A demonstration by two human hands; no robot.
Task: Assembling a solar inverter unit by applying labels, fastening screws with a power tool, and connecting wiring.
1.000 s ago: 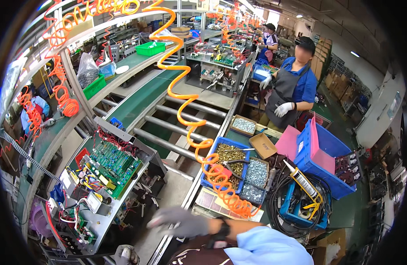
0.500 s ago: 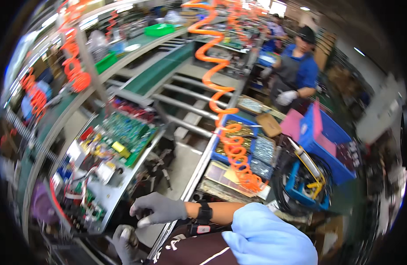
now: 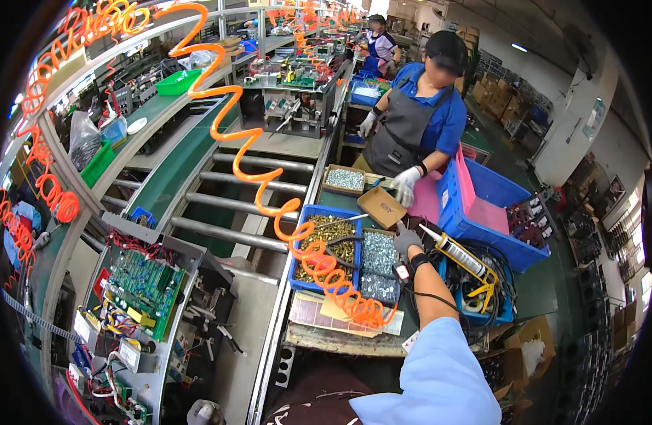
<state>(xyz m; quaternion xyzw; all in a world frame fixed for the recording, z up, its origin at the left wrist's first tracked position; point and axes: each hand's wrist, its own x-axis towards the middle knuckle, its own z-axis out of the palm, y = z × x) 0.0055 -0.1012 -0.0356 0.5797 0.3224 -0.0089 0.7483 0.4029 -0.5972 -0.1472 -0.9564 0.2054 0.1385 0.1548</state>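
My right hand (image 3: 409, 241), in a grey glove, reaches forward over the workbench. Its leading fingers stretch to the near corner of a shallow brown cardboard box (image 3: 382, 208); whether they touch it is unclear. Just left of this hand lies a bin of small silver screws (image 3: 379, 253). A dark cable (image 3: 431, 298) passes by my right wrist. My left hand (image 3: 206, 412), also gloved, is low at the bottom edge beside the open metal chassis (image 3: 172, 301) with its green circuit board (image 3: 143, 282). Its fingers look curled, and what they may hold is hidden.
A coiled orange air hose (image 3: 249, 134) hangs over a blue tray of brass-coloured screws (image 3: 324, 237). Metal rollers (image 3: 230, 204) lie left of the bench. A caulking gun (image 3: 462, 256) and a blue crate (image 3: 482, 219) are at right. A co-worker's gloved hand (image 3: 407, 185) is near the cardboard box.
My right hand has moved from beside the chassis, forward and right to the cardboard box. My view has shifted, and my left hand sits lower in it. The co-worker has leaned toward the bench.
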